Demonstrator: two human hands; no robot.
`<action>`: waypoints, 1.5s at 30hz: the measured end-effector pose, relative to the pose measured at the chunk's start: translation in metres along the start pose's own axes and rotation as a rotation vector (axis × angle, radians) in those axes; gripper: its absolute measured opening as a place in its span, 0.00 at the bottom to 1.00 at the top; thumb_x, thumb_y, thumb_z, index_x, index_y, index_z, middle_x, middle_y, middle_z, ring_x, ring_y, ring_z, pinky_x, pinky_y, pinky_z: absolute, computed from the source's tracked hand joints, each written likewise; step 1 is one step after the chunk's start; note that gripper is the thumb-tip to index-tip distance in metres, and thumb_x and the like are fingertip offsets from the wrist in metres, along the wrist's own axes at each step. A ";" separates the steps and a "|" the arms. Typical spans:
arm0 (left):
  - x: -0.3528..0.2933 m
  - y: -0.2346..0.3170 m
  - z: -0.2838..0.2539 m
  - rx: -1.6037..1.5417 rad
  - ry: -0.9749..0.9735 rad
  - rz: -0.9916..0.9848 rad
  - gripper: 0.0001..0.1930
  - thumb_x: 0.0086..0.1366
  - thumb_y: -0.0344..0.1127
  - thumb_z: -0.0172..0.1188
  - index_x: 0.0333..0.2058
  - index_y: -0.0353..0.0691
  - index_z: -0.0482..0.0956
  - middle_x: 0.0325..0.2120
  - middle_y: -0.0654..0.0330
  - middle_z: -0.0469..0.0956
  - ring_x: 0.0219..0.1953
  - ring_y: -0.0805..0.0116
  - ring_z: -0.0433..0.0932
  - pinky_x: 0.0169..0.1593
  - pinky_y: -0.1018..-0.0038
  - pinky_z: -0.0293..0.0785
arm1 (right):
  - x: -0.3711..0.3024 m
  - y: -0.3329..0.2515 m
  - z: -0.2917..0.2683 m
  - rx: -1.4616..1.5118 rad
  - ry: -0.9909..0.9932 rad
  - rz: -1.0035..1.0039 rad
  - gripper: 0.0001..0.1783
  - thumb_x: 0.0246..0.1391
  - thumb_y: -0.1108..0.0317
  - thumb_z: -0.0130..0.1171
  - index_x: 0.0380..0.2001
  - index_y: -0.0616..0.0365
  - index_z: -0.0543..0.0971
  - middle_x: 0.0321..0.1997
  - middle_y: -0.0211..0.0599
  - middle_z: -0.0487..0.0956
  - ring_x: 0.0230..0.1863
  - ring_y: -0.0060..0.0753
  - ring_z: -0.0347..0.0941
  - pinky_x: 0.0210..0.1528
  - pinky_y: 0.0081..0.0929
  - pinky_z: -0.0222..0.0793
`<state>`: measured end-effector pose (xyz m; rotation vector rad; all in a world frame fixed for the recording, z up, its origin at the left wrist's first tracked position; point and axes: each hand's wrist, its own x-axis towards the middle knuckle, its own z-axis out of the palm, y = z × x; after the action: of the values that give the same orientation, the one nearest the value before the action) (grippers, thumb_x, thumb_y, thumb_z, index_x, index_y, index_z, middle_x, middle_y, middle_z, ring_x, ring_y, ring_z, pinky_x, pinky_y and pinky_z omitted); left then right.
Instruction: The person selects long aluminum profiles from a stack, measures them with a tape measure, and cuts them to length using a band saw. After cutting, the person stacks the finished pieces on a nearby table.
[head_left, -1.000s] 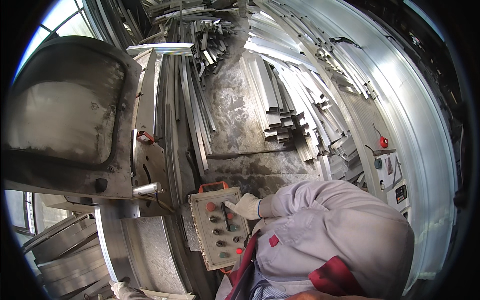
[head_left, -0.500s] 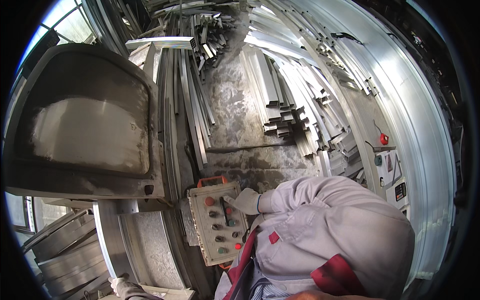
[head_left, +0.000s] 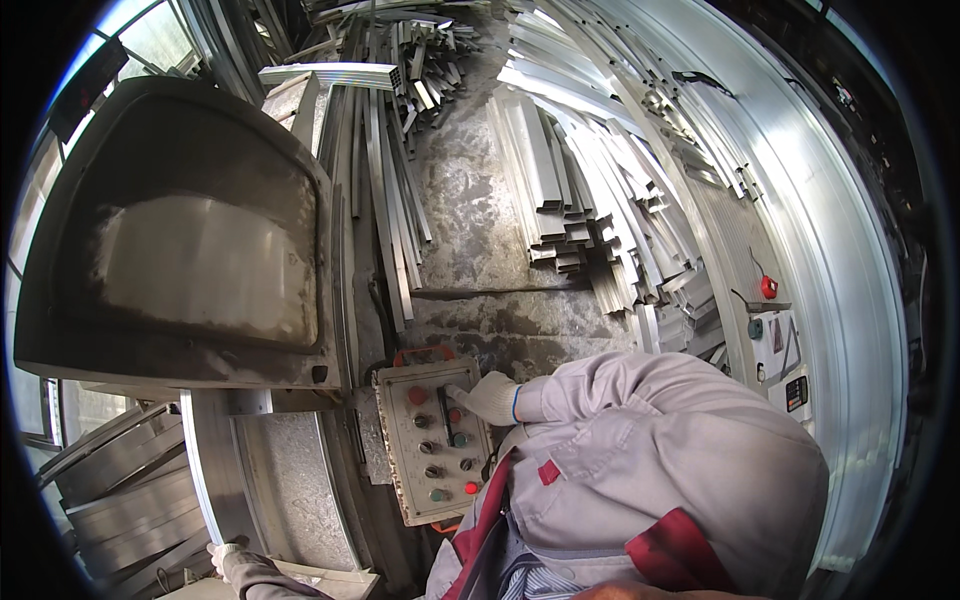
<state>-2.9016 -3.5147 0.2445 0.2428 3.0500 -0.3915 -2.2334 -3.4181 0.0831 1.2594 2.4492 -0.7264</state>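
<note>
My right hand (head_left: 492, 399), in a white knitted glove, lies at the upper right of a beige control box (head_left: 404, 470). Its fingers reach out over the panel, touching or almost touching the top of a dark narrow bar (head_left: 447, 412) beside the buttons. Red and green buttons and several black knobs cover the panel. At the lower left, my left hand (head_left: 226, 560), also gloved, closes on the near end of a long aluminium profile (head_left: 207, 460). That profile runs under a large dark machine hood (head_left: 205, 255) with a scratched window; part of my left hand's grip is hidden.
Bundles of aluminium tubes (head_left: 540, 165) lie on the floor ahead, and a heap of offcuts (head_left: 425, 75) is farther back. Wide metal panels (head_left: 840, 250) line the right side. Metal sections (head_left: 140, 500) are stacked at the far left. A red cap-like piece (head_left: 768, 287) is on the right.
The view has shifted slightly, so the hood sits a little farther right in it. My left hand stays at the profile's end and my right hand at the control box.
</note>
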 end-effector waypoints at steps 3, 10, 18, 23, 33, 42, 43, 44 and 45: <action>-0.004 0.000 -0.002 -0.027 0.000 0.006 0.48 0.56 0.50 0.83 0.75 0.63 0.69 0.67 0.60 0.81 0.68 0.53 0.81 0.69 0.47 0.76 | 0.003 0.002 0.004 -0.010 0.005 -0.005 0.35 0.79 0.63 0.44 0.85 0.50 0.57 0.37 0.51 0.87 0.36 0.59 0.89 0.36 0.54 0.83; -0.004 0.000 -0.004 -0.009 -0.009 0.013 0.47 0.56 0.48 0.83 0.74 0.61 0.70 0.67 0.58 0.81 0.68 0.52 0.81 0.68 0.46 0.76 | 0.007 0.003 0.009 0.001 0.000 0.004 0.35 0.79 0.63 0.43 0.85 0.50 0.57 0.37 0.52 0.87 0.36 0.60 0.88 0.36 0.56 0.83; -0.004 0.000 -0.002 0.001 0.002 -0.011 0.45 0.57 0.50 0.83 0.72 0.64 0.71 0.67 0.61 0.81 0.68 0.53 0.81 0.68 0.47 0.77 | 0.012 0.005 0.019 -0.014 0.033 -0.003 0.39 0.76 0.65 0.46 0.87 0.47 0.53 0.34 0.49 0.86 0.33 0.59 0.88 0.33 0.56 0.82; 0.003 -0.002 -0.001 -0.036 -0.038 0.010 0.45 0.55 0.52 0.84 0.69 0.62 0.70 0.68 0.60 0.81 0.71 0.52 0.79 0.72 0.45 0.71 | 0.010 0.004 0.017 -0.014 0.020 0.003 0.39 0.75 0.65 0.46 0.86 0.48 0.54 0.33 0.50 0.86 0.33 0.59 0.87 0.32 0.55 0.81; 0.003 -0.003 0.004 -0.006 0.007 0.023 0.46 0.53 0.54 0.86 0.68 0.60 0.71 0.66 0.57 0.80 0.72 0.52 0.77 0.71 0.45 0.71 | -0.003 -0.004 -0.007 -0.078 -0.057 0.002 0.43 0.69 0.69 0.53 0.85 0.59 0.55 0.38 0.52 0.90 0.39 0.59 0.90 0.39 0.53 0.84; 0.026 -0.014 0.023 0.025 0.072 0.055 0.24 0.81 0.58 0.52 0.68 0.58 0.76 0.66 0.51 0.80 0.73 0.46 0.74 0.71 0.41 0.68 | 0.007 0.002 0.011 -0.181 0.014 -0.026 0.51 0.59 0.66 0.59 0.84 0.60 0.55 0.35 0.51 0.90 0.36 0.59 0.89 0.39 0.60 0.80; 0.021 -0.013 0.020 -0.019 0.101 0.041 0.23 0.84 0.56 0.47 0.67 0.58 0.76 0.66 0.51 0.81 0.73 0.47 0.74 0.72 0.41 0.66 | 0.008 0.003 0.012 -0.171 0.031 -0.044 0.51 0.59 0.66 0.59 0.84 0.60 0.55 0.35 0.52 0.90 0.36 0.60 0.89 0.39 0.61 0.80; 0.015 -0.013 0.016 -0.050 0.106 0.038 0.22 0.85 0.54 0.43 0.67 0.57 0.77 0.66 0.51 0.81 0.73 0.48 0.75 0.72 0.40 0.65 | 0.009 0.004 0.014 -0.171 0.030 -0.038 0.51 0.59 0.66 0.59 0.84 0.60 0.55 0.35 0.52 0.90 0.35 0.61 0.89 0.39 0.61 0.80; 0.009 -0.012 0.013 -0.082 0.109 0.025 0.23 0.85 0.52 0.39 0.67 0.57 0.77 0.65 0.50 0.81 0.73 0.49 0.75 0.73 0.39 0.63 | 0.010 0.005 0.014 -0.181 0.027 -0.022 0.51 0.59 0.65 0.59 0.84 0.60 0.55 0.35 0.53 0.90 0.35 0.61 0.88 0.39 0.61 0.80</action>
<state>-2.9123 -3.5285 0.2340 0.3076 3.1574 -0.2585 -2.2349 -3.4170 0.0650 1.1824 2.4903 -0.4824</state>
